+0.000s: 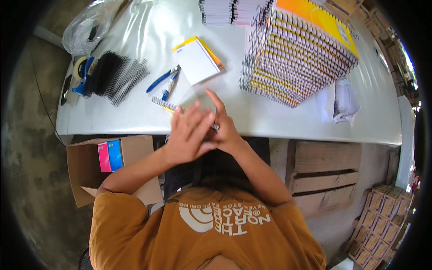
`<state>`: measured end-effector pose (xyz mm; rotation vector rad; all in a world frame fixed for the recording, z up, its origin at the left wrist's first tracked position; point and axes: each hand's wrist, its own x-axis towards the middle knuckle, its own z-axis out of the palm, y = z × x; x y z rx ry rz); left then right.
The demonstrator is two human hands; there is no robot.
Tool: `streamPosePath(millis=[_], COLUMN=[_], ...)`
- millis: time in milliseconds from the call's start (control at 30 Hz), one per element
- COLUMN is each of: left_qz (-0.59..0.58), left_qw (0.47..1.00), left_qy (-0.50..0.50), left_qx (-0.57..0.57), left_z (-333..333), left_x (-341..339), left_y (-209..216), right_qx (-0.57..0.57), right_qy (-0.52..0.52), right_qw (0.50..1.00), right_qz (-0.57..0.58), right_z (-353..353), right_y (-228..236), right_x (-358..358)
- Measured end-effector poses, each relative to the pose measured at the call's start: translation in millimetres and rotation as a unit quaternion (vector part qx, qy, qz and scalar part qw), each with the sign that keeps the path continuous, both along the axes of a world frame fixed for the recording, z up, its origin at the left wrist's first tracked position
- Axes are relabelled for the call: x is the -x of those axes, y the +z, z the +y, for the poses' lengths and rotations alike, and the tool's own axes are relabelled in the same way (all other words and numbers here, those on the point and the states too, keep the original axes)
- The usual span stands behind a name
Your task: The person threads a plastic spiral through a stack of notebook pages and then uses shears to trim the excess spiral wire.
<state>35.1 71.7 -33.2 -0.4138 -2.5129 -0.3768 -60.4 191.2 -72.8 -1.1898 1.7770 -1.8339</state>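
Between my hands, just off the table's near edge, is a small notebook with a wire spiral [164, 104] poking out to the upper left. My left hand [186, 135] lies across it with fingers stretched out, slightly blurred. My right hand [225, 130] grips its right end, index finger and thumb extended; most of the notebook is hidden by the hands. Just beyond lie blue-handled pliers [159, 81] and a blue-and-white pen-like tool [169, 86]. A small pile of unbound lined sheets with yellow covers [196, 61] rests farther back.
A tall stack of spiral notebooks [299, 63] stands right, more bound stacks [231, 11] behind. Loose black spiral coils [119, 78], a blue tape dispenser [83, 81] and a clear plastic bag [87, 29] are left. Below sits an open cardboard box [139, 155]; a wooden pallet [326, 175] stands right.
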Motion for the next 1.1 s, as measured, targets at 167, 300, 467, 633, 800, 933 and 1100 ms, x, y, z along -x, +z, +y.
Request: streamPosePath(millis=[167, 300, 467, 633, 800, 933, 1100], left_qz=[-0.056, -0.108, -0.115, -0.114, -0.097, -0.103, -0.008], left_qw=[0.998, 0.993, 0.989, 0.988, 0.989, 0.990, 0.998], left_qy=[-0.019, -0.056, -0.085, -0.076, -0.057, -0.065, -0.046], left_qx=[-0.020, 0.007, 0.032, 0.067, 0.097, 0.076, 0.046], left_z=[-4.4, -13.3, -15.0, -13.4, -7.4, 1.0, 18.9], left_x=[21.2, 29.8, 36.1, 34.9, 36.1, 38.5, 54.3], left_y=[46.4, 54.0, 65.9, 67.3, 77.0, 98.4, 152.6], right_qx=[0.014, 0.014, 0.050, 0.016, 0.003, 0.013, 0.151], right_qy=[-0.013, -0.030, -0.008, -0.028, -0.043, -0.055, -0.145], right_qw=[1.000, 0.999, 0.998, 0.999, 0.999, 0.998, 0.975], right_qz=[-0.014, -0.014, -0.047, -0.011, 0.030, 0.005, 0.070], right_z=[-1.2, -6.3, -6.7, -6.0, -1.4, 10.5, 35.7], right_y=[11.1, 5.2, 4.7, 8.2, 15.1, 35.3, 81.8], right_x=[-0.5, -0.4, 1.1, -0.4, 1.2, -6.1, 4.2])
